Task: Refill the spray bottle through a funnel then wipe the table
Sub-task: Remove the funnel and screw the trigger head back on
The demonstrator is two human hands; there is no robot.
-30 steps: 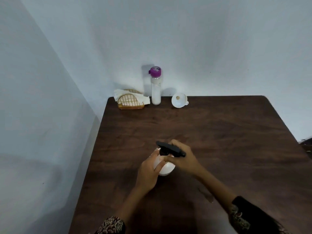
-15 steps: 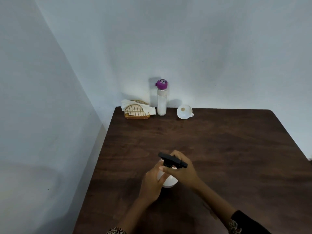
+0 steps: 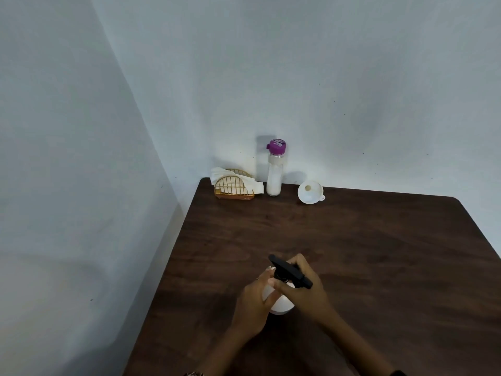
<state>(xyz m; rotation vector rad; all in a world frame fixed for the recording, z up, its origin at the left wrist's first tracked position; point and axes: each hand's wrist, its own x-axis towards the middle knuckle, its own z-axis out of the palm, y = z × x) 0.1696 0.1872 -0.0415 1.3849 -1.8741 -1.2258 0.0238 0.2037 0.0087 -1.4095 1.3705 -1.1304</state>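
Observation:
A white spray bottle [image 3: 282,305] with a black trigger head [image 3: 290,271] stands on the dark wooden table [image 3: 366,253], near its front left. My left hand [image 3: 253,305] wraps around the bottle's white body. My right hand [image 3: 302,290] grips the black head at the neck. At the table's far edge stands a clear refill bottle [image 3: 274,172] with a purple cap, holding white liquid. A white funnel [image 3: 310,192] lies on its side just right of it. White cloths sit in a gold wire holder [image 3: 234,185] at the far left corner.
The table stands in a corner, with pale walls close behind and to the left. Its left edge runs diagonally past my left hand. The right half of the tabletop is bare dark wood.
The view has tilted up, so the table's far edge sits lower in frame. Both hands stay on the spray bottle, and the black head has barely turned.

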